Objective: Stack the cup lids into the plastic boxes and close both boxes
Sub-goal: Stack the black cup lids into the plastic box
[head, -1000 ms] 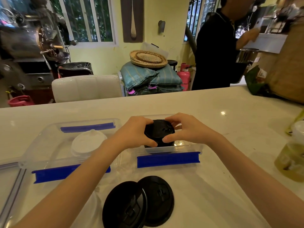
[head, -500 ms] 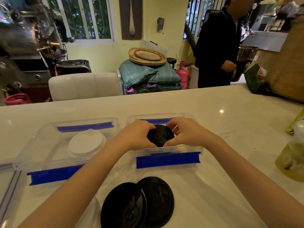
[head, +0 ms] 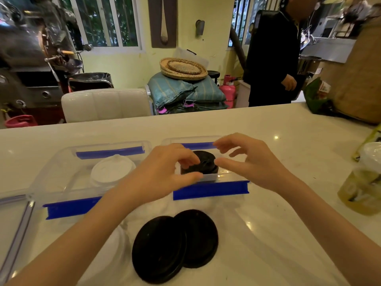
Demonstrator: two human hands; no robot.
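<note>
Two clear plastic boxes with blue clasps stand side by side on the counter. The right box (head: 210, 189) holds a stack of black lids (head: 206, 164). The left box (head: 61, 168) holds white lids (head: 112, 171). My left hand (head: 165, 172) and my right hand (head: 247, 159) hover over the black stack on either side, fingers spread, holding nothing. Two loose black lids (head: 175, 244) overlap on the counter near me. A white lid (head: 115, 244) lies partly under my left forearm.
A clear box cover (head: 14, 223) lies at the left edge. A plastic cup of yellowish drink (head: 362, 182) stands at the right. A green bag (head: 315, 98) and a brown sack (head: 358, 79) sit far right. A person in black (head: 272, 58) stands behind the counter.
Both hands held the black stack and set it down into the right box; now the fingers have spread and lifted off it. The person behind lowered an arm.
</note>
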